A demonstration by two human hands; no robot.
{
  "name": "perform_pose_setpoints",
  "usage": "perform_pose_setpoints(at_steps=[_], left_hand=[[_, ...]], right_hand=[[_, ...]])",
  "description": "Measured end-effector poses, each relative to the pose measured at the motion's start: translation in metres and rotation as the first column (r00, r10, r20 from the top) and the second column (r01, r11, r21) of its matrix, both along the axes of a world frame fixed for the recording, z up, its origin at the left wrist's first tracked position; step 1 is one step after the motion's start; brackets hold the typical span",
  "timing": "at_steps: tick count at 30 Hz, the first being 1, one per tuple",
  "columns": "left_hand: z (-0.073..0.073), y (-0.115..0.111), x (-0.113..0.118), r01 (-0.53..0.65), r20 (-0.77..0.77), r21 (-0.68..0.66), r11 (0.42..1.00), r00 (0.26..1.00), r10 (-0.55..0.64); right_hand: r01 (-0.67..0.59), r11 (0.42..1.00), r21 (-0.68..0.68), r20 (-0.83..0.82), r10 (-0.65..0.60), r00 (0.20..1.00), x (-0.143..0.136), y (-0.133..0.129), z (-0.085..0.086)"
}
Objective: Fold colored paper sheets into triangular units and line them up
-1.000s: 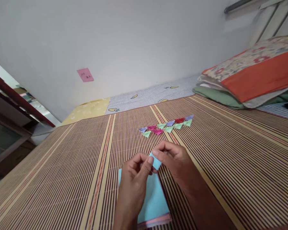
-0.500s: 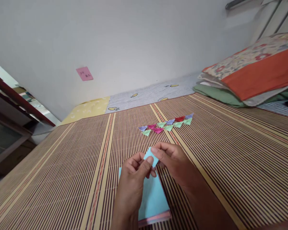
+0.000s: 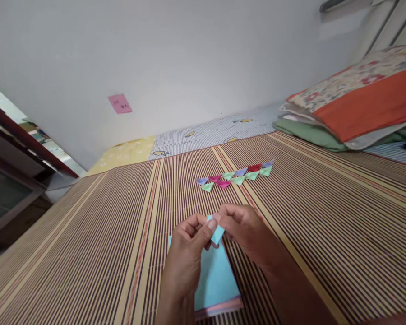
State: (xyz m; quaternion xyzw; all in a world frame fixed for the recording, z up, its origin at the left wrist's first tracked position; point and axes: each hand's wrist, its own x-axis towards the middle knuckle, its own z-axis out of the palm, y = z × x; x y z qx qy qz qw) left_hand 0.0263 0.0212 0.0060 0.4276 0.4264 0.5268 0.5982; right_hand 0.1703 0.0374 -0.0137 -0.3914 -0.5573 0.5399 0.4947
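Note:
A small folded piece of light blue paper is pinched between both hands. My left hand grips its left side, the thumb pressed on its face. My right hand is closed on the upper right part, its thumb close beside the left thumb. Under the hands lies a stack of colored paper, light blue on top with pink edges showing below; the left hand and wrist cover part of it. Farther off, several small folded paper triangles in green, purple, pink and red lie in two rows.
A striped bamboo mat spreads under everything. Folded bedding is piled at the right, against the wall. Yellow cloth and checked cloth border the mat's far edge. A pink note is on the wall.
The light blue folded paper has turned between the fingers, and one corner now points down. The right thumb has come nearer to the left thumb. The rows of triangles have not changed.

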Motion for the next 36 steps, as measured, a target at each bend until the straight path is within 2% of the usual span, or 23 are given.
perform_pose_setpoints(at_steps=[5,10,14,16,20,23,27,32,36], left_hand=[[-0.001,0.003,0.001,-0.109,0.291,-0.126,0.986,0.946,0.142],[-0.003,0.004,-0.001,-0.198,0.387,-0.267,0.943,0.874,0.294],[-0.001,0.001,0.005,-0.208,0.428,-0.189,0.96,0.862,0.271],[0.001,-0.001,0.009,-0.217,0.437,-0.145,0.965,0.861,0.259],[0.002,0.0,0.012,-0.231,0.424,-0.197,0.953,0.856,0.295],[0.0,0.0,0.011,-0.244,0.369,-0.153,0.958,0.885,0.285],[-0.006,-0.002,0.009,-0.269,0.178,-0.012,0.963,0.947,0.267],[-0.009,-0.004,0.009,-0.294,0.054,0.089,0.952,0.956,0.29],[-0.008,-0.003,0.008,-0.36,0.037,0.086,0.929,0.933,0.358]], right_hand=[[-0.116,0.992,0.045,-0.021,0.117,0.993,0.002,-0.003,0.008],[-0.13,0.989,0.077,0.065,0.125,0.99,-0.003,-0.007,0.011],[-0.053,0.997,0.059,0.076,0.049,0.996,-0.009,-0.008,0.013],[-0.064,0.996,0.057,0.054,0.061,0.997,-0.01,-0.008,0.013],[-0.136,0.99,0.042,-0.024,0.137,0.99,-0.009,-0.009,0.015],[-0.064,0.993,0.1,0.025,0.062,0.998,-0.009,-0.009,0.016],[0.045,0.993,0.107,0.068,-0.052,0.996,-0.012,-0.01,0.012],[-0.02,0.999,0.036,0.036,0.019,0.999,-0.01,-0.008,0.009],[-0.094,0.99,0.104,0.064,0.087,0.994,-0.006,-0.009,0.013]])
